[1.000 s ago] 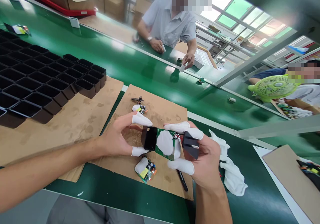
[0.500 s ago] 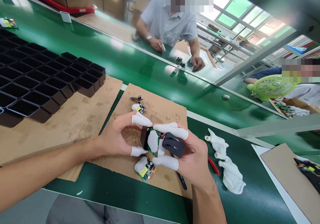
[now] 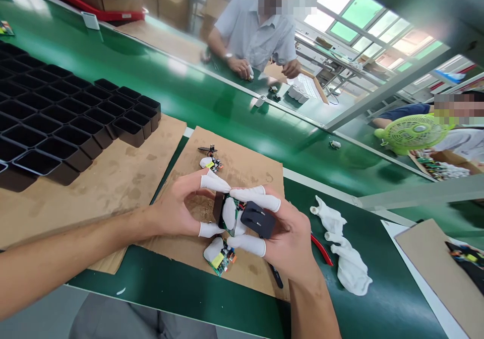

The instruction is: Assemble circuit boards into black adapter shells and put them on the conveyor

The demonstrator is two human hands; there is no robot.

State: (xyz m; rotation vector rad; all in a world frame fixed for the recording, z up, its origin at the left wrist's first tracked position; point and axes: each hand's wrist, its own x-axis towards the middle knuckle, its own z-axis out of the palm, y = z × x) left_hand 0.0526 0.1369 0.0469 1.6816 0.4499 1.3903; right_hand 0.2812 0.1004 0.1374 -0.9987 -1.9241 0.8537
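Observation:
My left hand (image 3: 177,208), in white finger cots, grips a black plastic housing (image 3: 218,209) between thumb and fingers. In my right hand (image 3: 282,230), also with white finger cots, is a green circuit board (image 3: 229,214) coated in part with a white lump. The board's left side sits at the housing's mouth, partly inside it. Joined to the board by short wires, a black plug cover (image 3: 257,219) with two metal pins rests against my right fingers. Below my hands lies another circuit board (image 3: 219,256) on the cardboard (image 3: 260,278). A smaller board (image 3: 210,164) lies above them.
Rows of open black housings (image 3: 68,112) stand at left. Red-handled pliers (image 3: 321,249) and crumpled white gloves (image 3: 350,263) lie right of my hand. A dark tool handle (image 3: 277,277) shows beneath it. Across the green conveyor belt (image 3: 227,112) sits a co-worker (image 3: 253,31); a green fan (image 3: 414,130) stands right.
My right hand has shifted slightly left, bringing the circuit board and plug cover closer to the housing. My left hand stays nearly still. The co-worker's hand has drawn back, uncovering a grey block stack.

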